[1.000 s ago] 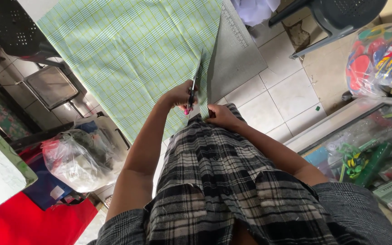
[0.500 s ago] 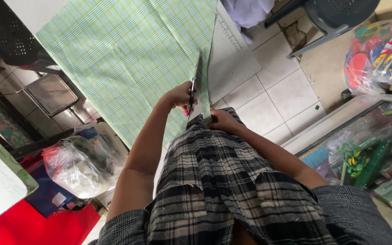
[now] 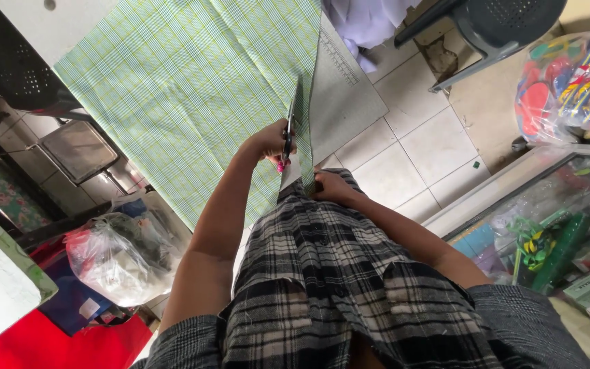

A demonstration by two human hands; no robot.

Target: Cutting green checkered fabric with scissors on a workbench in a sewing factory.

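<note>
A: What do you see from the head camera?

B: I see my left hand (image 3: 265, 142) closed around the scissors (image 3: 288, 130). The blades point up along the edge of the green checked cloth (image 3: 192, 89), which is spread out over the table (image 3: 29, 20).

A: And the other hand?

B: My right hand (image 3: 332, 186) sits just beside the scissors, low on the cloth edge. It presses or pinches the cloth (I cannot tell which, the fingers are partly hidden).

A: What is next to the cloth?

B: A grey mat (image 3: 346, 96) with ruler marks lies right beside it, touching the cut edge. Past that is a tiled floor (image 3: 411, 150) and a dark chair (image 3: 493, 27). On the left, lower down, there is a clear plastic bag (image 3: 114, 256).
</note>
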